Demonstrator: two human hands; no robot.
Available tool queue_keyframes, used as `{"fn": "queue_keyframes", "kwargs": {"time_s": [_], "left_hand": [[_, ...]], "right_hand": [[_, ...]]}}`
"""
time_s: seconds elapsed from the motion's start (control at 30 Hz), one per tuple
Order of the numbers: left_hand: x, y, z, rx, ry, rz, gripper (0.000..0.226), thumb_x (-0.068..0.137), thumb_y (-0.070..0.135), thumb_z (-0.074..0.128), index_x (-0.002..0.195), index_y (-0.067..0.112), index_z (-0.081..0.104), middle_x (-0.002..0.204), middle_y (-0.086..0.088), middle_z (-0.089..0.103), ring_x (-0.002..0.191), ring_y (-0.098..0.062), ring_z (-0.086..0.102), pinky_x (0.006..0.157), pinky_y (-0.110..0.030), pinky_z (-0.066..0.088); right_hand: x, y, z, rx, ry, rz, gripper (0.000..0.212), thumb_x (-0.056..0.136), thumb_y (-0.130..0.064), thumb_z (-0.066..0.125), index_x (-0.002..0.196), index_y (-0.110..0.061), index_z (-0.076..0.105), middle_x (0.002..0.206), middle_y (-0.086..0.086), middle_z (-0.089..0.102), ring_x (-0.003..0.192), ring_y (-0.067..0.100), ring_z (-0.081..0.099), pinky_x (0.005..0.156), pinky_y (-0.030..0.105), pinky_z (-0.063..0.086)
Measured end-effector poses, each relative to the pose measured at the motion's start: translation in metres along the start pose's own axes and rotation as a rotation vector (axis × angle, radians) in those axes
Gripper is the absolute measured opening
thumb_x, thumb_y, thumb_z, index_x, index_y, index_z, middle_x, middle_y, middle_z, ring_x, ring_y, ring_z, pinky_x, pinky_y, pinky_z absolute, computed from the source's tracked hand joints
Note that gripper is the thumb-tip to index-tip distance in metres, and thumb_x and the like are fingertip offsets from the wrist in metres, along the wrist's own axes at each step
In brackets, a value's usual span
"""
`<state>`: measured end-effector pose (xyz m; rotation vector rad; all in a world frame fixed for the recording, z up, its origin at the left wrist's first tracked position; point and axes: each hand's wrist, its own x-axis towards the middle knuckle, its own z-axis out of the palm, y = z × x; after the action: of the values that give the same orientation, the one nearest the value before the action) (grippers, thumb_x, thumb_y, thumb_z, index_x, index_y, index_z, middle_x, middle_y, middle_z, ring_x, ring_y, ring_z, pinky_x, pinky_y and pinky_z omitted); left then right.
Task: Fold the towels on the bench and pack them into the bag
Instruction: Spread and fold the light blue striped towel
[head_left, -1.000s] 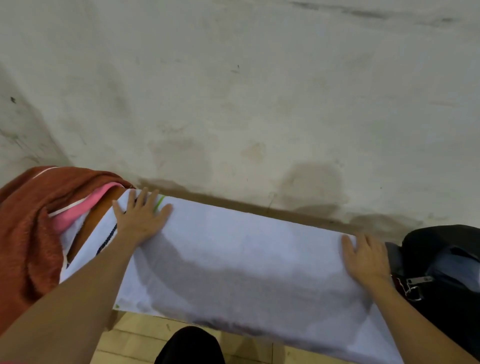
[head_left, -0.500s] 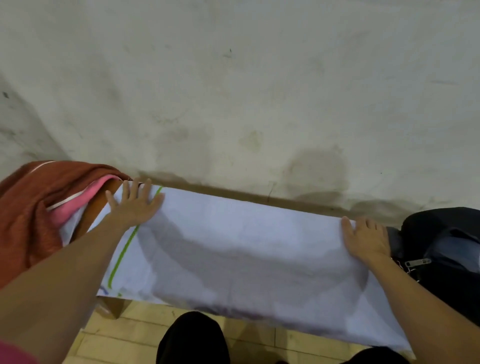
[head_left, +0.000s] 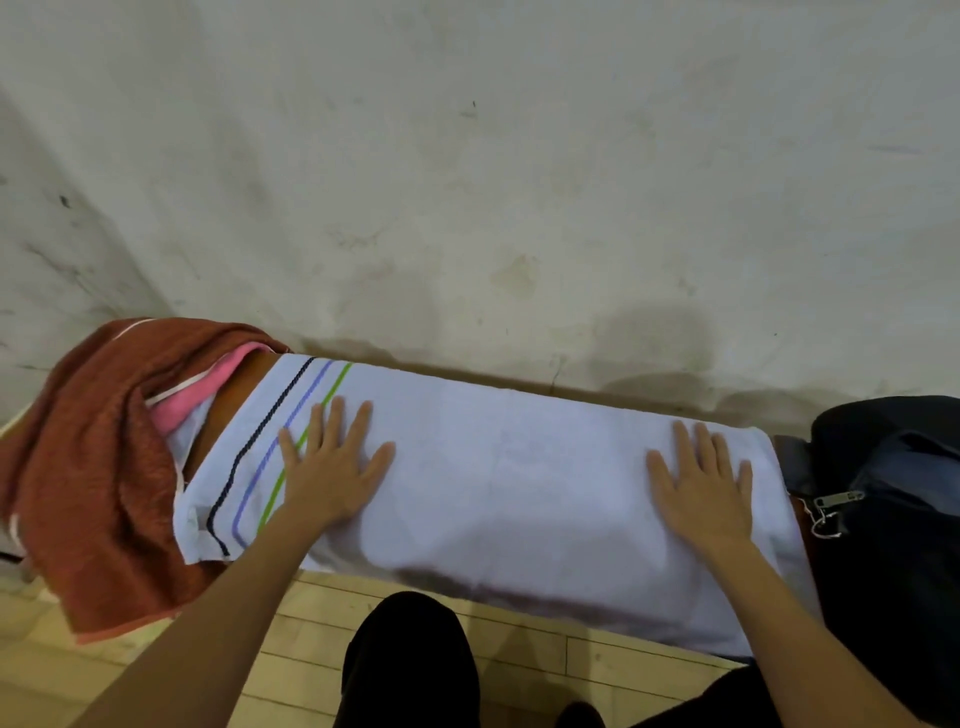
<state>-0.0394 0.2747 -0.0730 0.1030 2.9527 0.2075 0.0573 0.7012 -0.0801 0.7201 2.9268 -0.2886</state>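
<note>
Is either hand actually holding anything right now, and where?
Nothing is gripped. The left hand and right hand lie flat, fingers spread, pressing on top of the white towel near its two ends.

The white towel (head_left: 519, 483) is smooth, matt woven cloth with three thin stitched stripes, dark, blue and green. The rust-brown towel (head_left: 88, 467) is coarser, ribbed cloth, and pink cloth (head_left: 208, 384) shows under it. The bag (head_left: 893, 519) is dark matt fabric with a shiny metal zip pull (head_left: 836, 501). The wall (head_left: 467, 182) is rough, stained plaster. The floor (head_left: 311, 623) is pale wooden boards.
</note>
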Motion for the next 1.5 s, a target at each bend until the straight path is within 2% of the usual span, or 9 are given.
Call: {"fn": "queue_keyframes", "kwargs": {"time_s": [0.4,0.53,0.67,0.83,1.03,1.2,1.37,1.43,1.5], "left_hand": [[0.024,0.006,-0.012,0.015,-0.093,-0.019,0.072,0.093,0.072,0.015,0.153,0.044,-0.011,0.163,0.004,-0.019,0.150,-0.021,-0.019,0.116,-0.060,-0.012],[0.026,0.006,-0.019,0.005,-0.164,-0.030,0.073,0.092,0.073,0.014,0.153,0.043,-0.013,0.163,0.004,-0.021,0.149,-0.022,-0.021,0.116,-0.060,-0.013],[0.003,0.004,-0.014,0.028,-0.040,0.017,0.072,0.094,0.070,0.012,0.154,0.038,-0.012,0.164,0.001,-0.017,0.150,-0.022,-0.017,0.116,-0.058,-0.012],[-0.009,-0.003,-0.004,0.014,-0.044,-0.005,0.079,0.084,0.073,-0.001,0.154,0.038,-0.014,0.163,0.002,-0.020,0.150,-0.021,-0.019,0.118,-0.055,-0.012],[-0.001,-0.008,-0.006,0.005,-0.070,0.019,0.072,0.092,0.071,0.009,0.154,0.040,-0.013,0.163,0.003,-0.019,0.150,-0.022,-0.019,0.119,-0.054,-0.013],[-0.013,-0.024,-0.010,-0.082,0.001,-0.011,0.072,0.097,0.063,0.017,0.157,0.030,-0.004,0.165,0.000,-0.009,0.152,-0.022,-0.011,0.120,-0.052,-0.008],[-0.030,-0.052,-0.019,-0.069,0.134,-0.206,0.063,0.102,0.046,0.031,0.157,0.023,0.012,0.165,-0.006,0.007,0.151,-0.029,0.002,0.118,-0.059,0.005],[-0.037,-0.060,-0.020,-0.107,0.146,-0.225,0.059,0.103,0.039,0.032,0.157,0.020,0.016,0.164,-0.008,0.012,0.151,-0.029,0.006,0.118,-0.058,0.007],[-0.044,-0.070,-0.020,-0.087,0.143,-0.192,0.057,0.103,0.033,0.032,0.156,0.018,0.018,0.163,-0.008,0.016,0.150,-0.029,0.010,0.117,-0.058,0.013]], "right_hand": [[0.031,0.002,-0.014,-0.024,-0.016,-0.035,0.070,0.099,-0.063,0.014,0.159,-0.028,0.005,0.167,0.000,0.004,0.153,0.019,-0.005,0.123,0.047,-0.004],[0.025,0.001,-0.020,-0.020,-0.070,-0.036,0.072,0.098,-0.064,0.014,0.159,-0.028,-0.003,0.167,0.002,-0.005,0.153,0.019,-0.011,0.122,0.050,-0.007],[-0.005,-0.003,-0.011,-0.061,-0.020,-0.095,0.072,0.097,-0.062,0.008,0.158,-0.028,-0.009,0.166,0.002,-0.011,0.152,0.020,-0.014,0.120,0.052,-0.011],[-0.025,0.002,0.000,-0.038,-0.001,-0.115,0.076,0.090,-0.066,-0.006,0.158,-0.031,-0.010,0.166,-0.002,-0.012,0.153,0.018,-0.013,0.123,0.047,-0.009],[-0.016,0.004,-0.004,-0.019,0.000,-0.128,0.080,0.087,-0.067,-0.002,0.158,-0.032,-0.007,0.166,-0.003,-0.011,0.152,0.017,-0.013,0.123,0.045,-0.009],[-0.020,0.000,-0.005,0.006,0.012,-0.109,0.080,0.089,-0.068,-0.004,0.159,-0.028,-0.004,0.167,-0.001,-0.007,0.153,0.017,-0.012,0.123,0.048,-0.009],[-0.027,-0.055,-0.007,0.055,0.048,-0.230,0.090,0.081,-0.068,-0.011,0.159,-0.026,0.005,0.167,-0.004,0.001,0.153,0.015,-0.004,0.122,0.044,-0.007],[-0.031,-0.089,-0.007,0.083,0.051,-0.338,0.084,0.087,-0.068,-0.007,0.159,-0.028,0.009,0.167,-0.006,0.003,0.153,0.013,-0.003,0.123,0.043,-0.006],[-0.037,-0.122,-0.005,0.086,0.001,-0.445,0.082,0.087,-0.069,-0.009,0.159,-0.030,0.004,0.167,-0.008,-0.002,0.153,0.012,-0.008,0.123,0.042,-0.008]]}}
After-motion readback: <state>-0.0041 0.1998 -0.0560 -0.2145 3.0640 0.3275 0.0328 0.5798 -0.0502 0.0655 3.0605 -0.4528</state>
